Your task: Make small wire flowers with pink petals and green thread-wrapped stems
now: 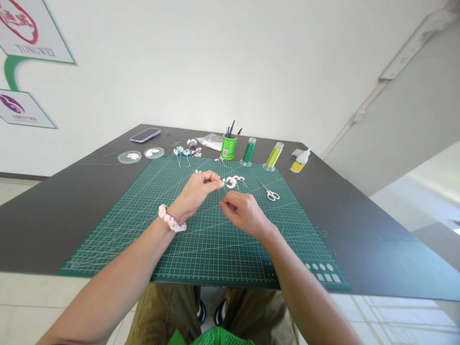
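Note:
My left hand (201, 188) is closed in a pinch, its thumb and fingertips on a thin flower stem (225, 187) with a small pale green tip. Just below and to the right, my right hand (245, 211) has its fingers pressed together near the lower end of that stem. What the right fingertips hold, if anything, is too small to make out. Right beyond the fingertips are pink flowers (232, 182) with thin stems; I cannot tell whether any of them touches the hands. Both hands are over the green cutting mat (194, 239).
White-handled scissors (272, 195) lie on the mat's right. Behind stand a green thread spool (248, 152), a yellow-green spool (273, 156), a glue bottle (301, 161) and a green can (228, 147) of tools. Left are blue flowers (178, 151), shallow dishes (129, 157) and a phone (145, 135).

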Action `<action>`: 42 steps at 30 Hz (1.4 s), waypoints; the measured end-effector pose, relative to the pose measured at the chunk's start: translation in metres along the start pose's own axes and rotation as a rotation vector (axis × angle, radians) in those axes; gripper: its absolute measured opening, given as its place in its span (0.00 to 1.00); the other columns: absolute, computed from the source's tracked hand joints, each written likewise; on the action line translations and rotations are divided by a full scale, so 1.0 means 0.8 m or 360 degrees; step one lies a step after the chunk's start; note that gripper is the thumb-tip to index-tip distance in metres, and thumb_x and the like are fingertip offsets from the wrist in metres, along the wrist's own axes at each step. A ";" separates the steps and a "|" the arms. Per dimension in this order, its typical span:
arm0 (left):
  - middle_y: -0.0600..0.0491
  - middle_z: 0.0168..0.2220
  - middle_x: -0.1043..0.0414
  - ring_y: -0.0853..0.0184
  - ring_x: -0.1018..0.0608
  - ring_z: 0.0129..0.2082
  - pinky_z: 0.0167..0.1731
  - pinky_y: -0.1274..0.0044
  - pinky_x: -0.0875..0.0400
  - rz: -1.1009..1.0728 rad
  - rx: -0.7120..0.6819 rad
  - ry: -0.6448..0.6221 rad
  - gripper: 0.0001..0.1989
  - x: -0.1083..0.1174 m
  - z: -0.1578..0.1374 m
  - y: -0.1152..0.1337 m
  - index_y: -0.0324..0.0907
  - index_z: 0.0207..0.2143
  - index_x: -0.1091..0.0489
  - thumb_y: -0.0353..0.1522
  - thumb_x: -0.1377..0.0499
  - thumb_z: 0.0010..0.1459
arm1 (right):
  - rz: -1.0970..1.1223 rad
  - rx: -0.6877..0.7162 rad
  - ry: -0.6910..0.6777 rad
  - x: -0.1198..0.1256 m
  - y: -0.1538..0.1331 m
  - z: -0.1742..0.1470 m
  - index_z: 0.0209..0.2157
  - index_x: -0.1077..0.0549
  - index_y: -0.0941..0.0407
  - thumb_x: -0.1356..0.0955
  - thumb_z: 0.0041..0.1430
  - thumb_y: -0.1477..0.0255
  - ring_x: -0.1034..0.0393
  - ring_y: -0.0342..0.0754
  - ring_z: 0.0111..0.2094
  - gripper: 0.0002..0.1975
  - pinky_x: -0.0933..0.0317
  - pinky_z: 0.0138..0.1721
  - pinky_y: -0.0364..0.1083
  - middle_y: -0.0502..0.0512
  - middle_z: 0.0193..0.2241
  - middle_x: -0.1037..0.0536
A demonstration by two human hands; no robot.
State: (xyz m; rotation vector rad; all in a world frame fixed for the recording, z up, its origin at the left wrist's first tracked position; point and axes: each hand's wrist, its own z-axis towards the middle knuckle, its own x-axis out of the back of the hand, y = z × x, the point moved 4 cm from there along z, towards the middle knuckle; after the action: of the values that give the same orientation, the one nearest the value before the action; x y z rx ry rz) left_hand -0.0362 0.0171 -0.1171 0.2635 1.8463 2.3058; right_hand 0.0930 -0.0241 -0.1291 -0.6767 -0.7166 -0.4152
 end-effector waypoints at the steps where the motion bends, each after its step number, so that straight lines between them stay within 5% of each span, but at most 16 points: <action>1: 0.57 0.23 0.36 0.71 0.36 0.27 0.34 0.75 0.40 -0.0048 0.0018 -0.0017 0.09 -0.001 0.000 0.000 0.40 0.17 0.35 0.32 0.38 0.44 | 0.0010 -0.0002 -0.0013 -0.001 0.000 0.000 0.22 0.41 0.55 0.39 0.60 0.77 0.44 0.40 0.21 0.12 0.51 0.25 0.42 0.46 0.19 0.40; 18: 0.57 0.24 0.37 0.72 0.36 0.27 0.32 0.76 0.42 -0.0295 0.0106 -0.0219 0.10 -0.004 -0.001 0.003 0.39 0.17 0.34 0.32 0.37 0.43 | 0.0199 -0.0134 -0.0031 0.002 0.010 0.002 0.20 0.49 0.54 0.40 0.61 0.74 0.50 0.40 0.20 0.16 0.54 0.24 0.42 0.45 0.18 0.44; 25: 0.57 0.25 0.37 0.72 0.36 0.27 0.32 0.76 0.41 -0.0314 0.0102 -0.0258 0.10 -0.004 -0.003 0.005 0.39 0.17 0.33 0.32 0.36 0.44 | 0.0419 -0.0279 -0.0015 0.001 0.022 0.001 0.18 0.43 0.55 0.39 0.60 0.71 0.52 0.39 0.20 0.17 0.55 0.23 0.43 0.44 0.16 0.45; 32: 0.57 0.25 0.37 0.71 0.34 0.27 0.34 0.74 0.39 -0.0281 0.0090 -0.0571 0.09 -0.010 -0.006 0.004 0.39 0.18 0.32 0.31 0.37 0.47 | 0.0906 -0.0604 -0.0065 -0.007 0.044 0.000 0.22 0.31 0.56 0.33 0.54 0.62 0.51 0.39 0.18 0.13 0.56 0.21 0.42 0.43 0.14 0.44; 42: 0.57 0.27 0.35 0.70 0.34 0.30 0.39 0.72 0.39 0.0017 0.0076 -0.0743 0.10 -0.010 -0.009 0.003 0.39 0.17 0.32 0.32 0.36 0.45 | 0.1082 -0.0731 -0.0136 -0.004 0.054 0.002 0.21 0.31 0.57 0.33 0.51 0.61 0.48 0.38 0.14 0.14 0.54 0.16 0.40 0.43 0.12 0.39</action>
State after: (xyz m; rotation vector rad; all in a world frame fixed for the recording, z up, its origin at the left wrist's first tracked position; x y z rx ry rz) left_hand -0.0300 0.0079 -0.1165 0.7472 1.6589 1.9845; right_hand 0.1139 0.0082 -0.1487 -1.3210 -0.4299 0.0870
